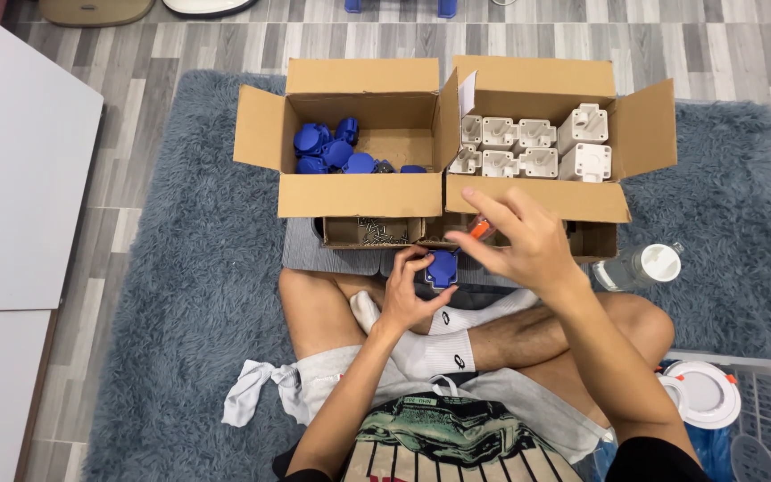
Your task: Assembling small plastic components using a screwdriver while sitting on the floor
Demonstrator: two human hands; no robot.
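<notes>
Grey rug (180, 268) underneath: left hand (408, 299) pinches blue cap (442, 268), right hand (519, 241) just above-right clutching orange-handled tool (479, 228), so right is nearer.

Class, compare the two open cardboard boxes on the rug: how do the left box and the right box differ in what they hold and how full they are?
The left box holds blue plastic parts in a loose heap; the right box holds white plastic parts standing in neat rows. The left box shows bare space on one side; the right box looks filled across. Both are brown cardboard, flaps open, side by side on the grey rug.
</notes>
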